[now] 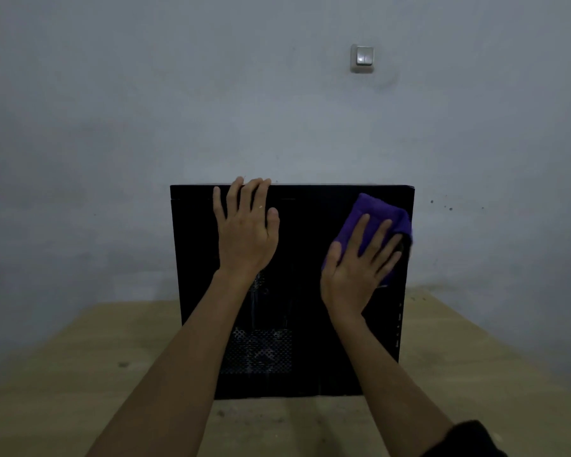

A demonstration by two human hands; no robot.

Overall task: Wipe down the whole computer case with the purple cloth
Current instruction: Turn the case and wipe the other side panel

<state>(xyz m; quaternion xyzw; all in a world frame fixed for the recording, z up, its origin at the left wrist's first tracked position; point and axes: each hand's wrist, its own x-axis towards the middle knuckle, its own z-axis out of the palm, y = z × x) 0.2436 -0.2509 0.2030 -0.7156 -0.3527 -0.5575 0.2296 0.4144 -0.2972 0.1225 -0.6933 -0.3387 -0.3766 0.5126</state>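
A black computer case [307, 291] stands upright on a wooden table [80, 357], its broad side panel with perforated vents facing me. My left hand [244, 229] lies flat on the panel near its upper left, with the fingertips hooked over the top edge. My right hand [360, 268] presses a folded purple cloth [376, 212] against the panel's upper right, fingers spread and straight. Part of the cloth is hidden under that palm.
A plain grey wall [178, 94] rises directly behind the case, with a white light switch [362, 57] high on it. Bare tabletop shows to the left, right and front of the case. A dark sleeve [468, 440] shows at the bottom right.
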